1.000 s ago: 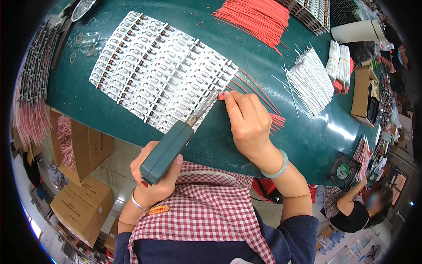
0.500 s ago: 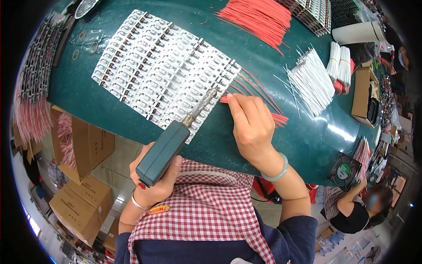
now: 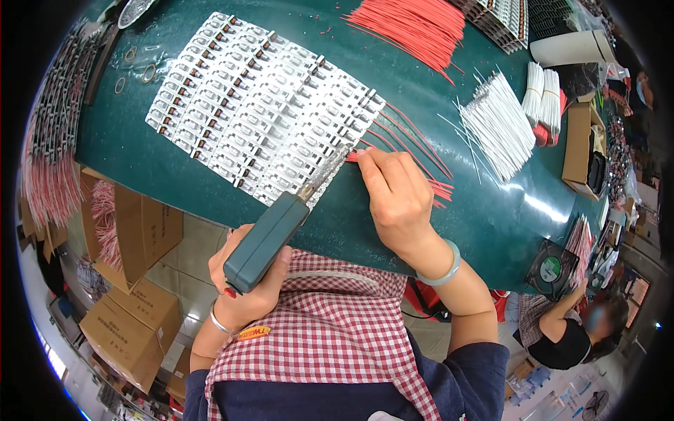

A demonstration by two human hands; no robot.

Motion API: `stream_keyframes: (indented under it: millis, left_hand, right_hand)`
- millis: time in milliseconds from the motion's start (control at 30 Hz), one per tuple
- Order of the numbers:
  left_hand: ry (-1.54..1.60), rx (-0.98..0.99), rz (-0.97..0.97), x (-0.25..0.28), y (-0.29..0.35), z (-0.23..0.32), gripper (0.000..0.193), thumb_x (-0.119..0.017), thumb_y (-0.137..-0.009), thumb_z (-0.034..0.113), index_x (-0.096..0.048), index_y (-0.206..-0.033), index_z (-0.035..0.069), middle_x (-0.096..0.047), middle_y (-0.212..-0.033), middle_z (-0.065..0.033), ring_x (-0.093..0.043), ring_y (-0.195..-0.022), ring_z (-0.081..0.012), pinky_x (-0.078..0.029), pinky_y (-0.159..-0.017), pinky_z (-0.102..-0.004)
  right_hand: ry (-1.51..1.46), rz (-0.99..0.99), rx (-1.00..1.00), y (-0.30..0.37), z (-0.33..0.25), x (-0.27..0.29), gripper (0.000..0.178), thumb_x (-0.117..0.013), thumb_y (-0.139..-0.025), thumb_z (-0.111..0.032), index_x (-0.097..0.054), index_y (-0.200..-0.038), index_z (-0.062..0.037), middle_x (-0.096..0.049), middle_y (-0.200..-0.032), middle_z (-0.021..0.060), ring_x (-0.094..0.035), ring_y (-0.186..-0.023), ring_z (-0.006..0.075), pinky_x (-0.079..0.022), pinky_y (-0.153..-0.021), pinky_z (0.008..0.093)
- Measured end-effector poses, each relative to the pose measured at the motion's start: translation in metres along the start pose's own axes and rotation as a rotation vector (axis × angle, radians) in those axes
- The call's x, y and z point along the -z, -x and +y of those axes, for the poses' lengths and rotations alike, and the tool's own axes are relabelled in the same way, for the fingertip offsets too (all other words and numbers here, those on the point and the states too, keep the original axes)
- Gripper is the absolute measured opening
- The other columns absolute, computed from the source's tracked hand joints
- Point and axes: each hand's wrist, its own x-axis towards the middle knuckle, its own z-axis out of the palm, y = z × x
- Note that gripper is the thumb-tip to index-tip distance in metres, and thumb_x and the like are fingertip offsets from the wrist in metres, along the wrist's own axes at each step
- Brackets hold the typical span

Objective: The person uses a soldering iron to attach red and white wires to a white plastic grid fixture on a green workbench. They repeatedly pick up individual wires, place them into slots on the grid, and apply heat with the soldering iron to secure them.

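My left hand (image 3: 237, 300) is wrapped round the green body of a soldering gun (image 3: 265, 240), whose metal tip points up and right to the edge of a white panel (image 3: 281, 116). Rows of small white parts with metal pieces make up this panel. My right hand (image 3: 400, 198) pinches red wires (image 3: 439, 188) just beside the tip; their near ends reach the panel's right edge and the rest trails out beyond my hand. Further up that edge, several single red wires (image 3: 414, 130) run out to the right. My fingertips partly hide the exact contact point.
A big heap of red wires (image 3: 414, 28) lies at the far side of the green table (image 3: 337, 238). White wires (image 3: 497, 130) are piled to the right. A black fan (image 3: 551, 270) sits at the right edge, near a co-worker (image 3: 562, 323). Cardboard boxes (image 3: 130, 330) stand lower left.
My right hand has shifted slightly left with the red wires. The panel has slid a little up and left, and the soldering gun's body has moved slightly right.
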Motion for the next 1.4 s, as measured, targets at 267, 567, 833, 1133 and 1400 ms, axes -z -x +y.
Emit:
stream_keyframes:
  millis: [267,567,833,1133,1400]
  left_hand:
    - [0.028,0.056,-0.020,0.000,-0.003,0.005,0.022,-0.079,-0.080,0.001,-0.070,-0.099,-0.004,-0.070,-0.089,-0.0121,-0.067,-0.071,-0.0198,-0.053,-0.065,-0.0291]
    - [0.074,0.097,0.025,-0.001,0.016,-0.010,0.023,-0.078,-0.081,0.001,-0.072,-0.102,-0.006,-0.070,-0.090,-0.0155,-0.068,-0.070,-0.0243,-0.054,-0.065,-0.0317]
    - [0.032,0.028,0.051,0.002,0.017,-0.012,0.022,-0.077,-0.083,0.003,-0.073,-0.103,-0.006,-0.072,-0.093,-0.0168,-0.070,-0.073,-0.0250,-0.055,-0.066,-0.0318]
    - [0.022,0.005,0.040,0.005,0.017,-0.009,0.025,-0.078,-0.082,0.002,-0.072,-0.104,-0.007,-0.073,-0.097,-0.0169,-0.073,-0.078,-0.0244,-0.057,-0.070,-0.0307]
    - [0.012,0.039,0.014,0.006,0.013,0.000,0.022,-0.079,-0.080,0.002,-0.071,-0.099,-0.005,-0.071,-0.093,-0.0138,-0.071,-0.074,-0.0213,-0.055,-0.067,-0.0289]
  right_hand:
    - [0.032,-0.028,-0.002,0.001,-0.002,0.000,0.025,-0.069,-0.075,-0.003,-0.069,-0.098,0.0066,-0.067,-0.094,0.0146,-0.063,-0.079,0.0244,-0.053,-0.067,0.0333]
    - [0.055,-0.015,0.007,0.001,-0.003,-0.001,0.024,-0.069,-0.075,-0.004,-0.069,-0.097,0.0058,-0.066,-0.093,0.0140,-0.062,-0.078,0.0238,-0.051,-0.064,0.0327]
    - [0.015,0.061,0.003,0.004,-0.003,-0.001,0.029,-0.070,-0.071,-0.002,-0.070,-0.100,0.0052,-0.068,-0.094,0.0122,-0.063,-0.079,0.0236,-0.052,-0.065,0.0317]
    - [-0.026,0.026,-0.004,0.011,-0.010,-0.004,0.031,-0.070,-0.069,0.000,-0.070,-0.100,0.0075,-0.068,-0.094,0.0145,-0.063,-0.077,0.0250,-0.053,-0.063,0.0327]
    - [-0.016,0.007,0.001,0.008,-0.012,-0.001,0.028,-0.070,-0.072,0.000,-0.070,-0.099,0.0075,-0.067,-0.093,0.0143,-0.063,-0.077,0.0246,-0.053,-0.064,0.0326]
